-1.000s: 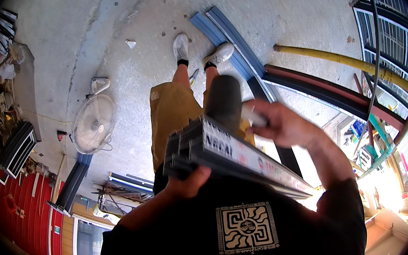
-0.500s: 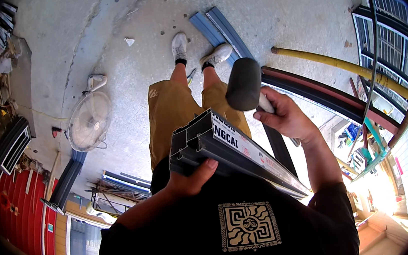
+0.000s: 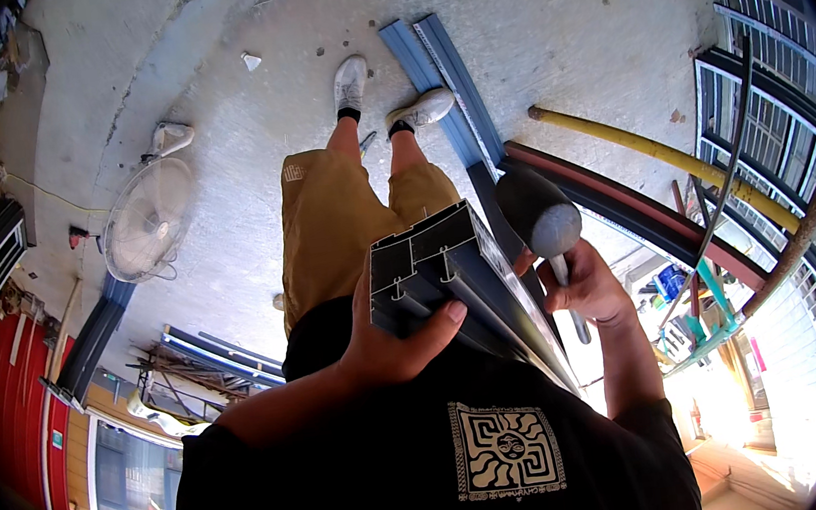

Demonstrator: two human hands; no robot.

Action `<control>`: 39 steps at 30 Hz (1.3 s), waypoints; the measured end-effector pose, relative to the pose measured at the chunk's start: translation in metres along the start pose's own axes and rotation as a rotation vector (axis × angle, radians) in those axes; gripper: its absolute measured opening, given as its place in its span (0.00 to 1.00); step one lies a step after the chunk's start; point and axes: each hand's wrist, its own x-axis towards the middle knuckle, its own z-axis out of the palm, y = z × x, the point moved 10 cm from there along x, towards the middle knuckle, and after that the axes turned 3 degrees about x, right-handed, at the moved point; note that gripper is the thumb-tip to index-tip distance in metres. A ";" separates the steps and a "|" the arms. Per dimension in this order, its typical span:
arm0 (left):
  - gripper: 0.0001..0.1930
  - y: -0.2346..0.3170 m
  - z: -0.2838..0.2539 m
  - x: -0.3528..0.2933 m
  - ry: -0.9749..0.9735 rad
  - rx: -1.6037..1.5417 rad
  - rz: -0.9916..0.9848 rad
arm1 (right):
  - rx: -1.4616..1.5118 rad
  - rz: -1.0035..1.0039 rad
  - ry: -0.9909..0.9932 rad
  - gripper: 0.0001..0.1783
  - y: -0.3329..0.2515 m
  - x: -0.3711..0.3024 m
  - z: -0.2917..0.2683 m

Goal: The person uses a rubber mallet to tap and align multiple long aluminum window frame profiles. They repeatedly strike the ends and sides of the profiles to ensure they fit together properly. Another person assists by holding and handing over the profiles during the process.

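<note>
My left hand [image 3: 400,345] is wrapped round the near end of a dark aluminium window-frame profile [image 3: 432,264], its thumb along the side. The cut end shows hollow channels and thin ridges. From there the profile slants down to the right, past my shirt. My right hand [image 3: 589,287] grips a rubber mallet [image 3: 530,209] by its light handle. The mallet's black head is raised just right of the profile's end, its greyish round face turned toward me. Whether the head touches the profile, I cannot tell.
Blue-grey metal strips [image 3: 448,79] lie on the concrete floor beside my right shoe. Further right are a yellow pole [image 3: 658,151], a dark red beam [image 3: 624,205] and barred frames [image 3: 764,114]. A round fan [image 3: 151,224] stands at the left, near stacked strips [image 3: 95,336].
The mallet has swung lower and to the right, and its head has turned so a round face shows. The profile's end has shifted right and tilted with my left hand.
</note>
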 end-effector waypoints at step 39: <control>0.32 0.020 0.026 0.009 -0.292 -0.139 0.237 | 0.057 -0.112 0.269 0.45 0.019 -0.046 0.008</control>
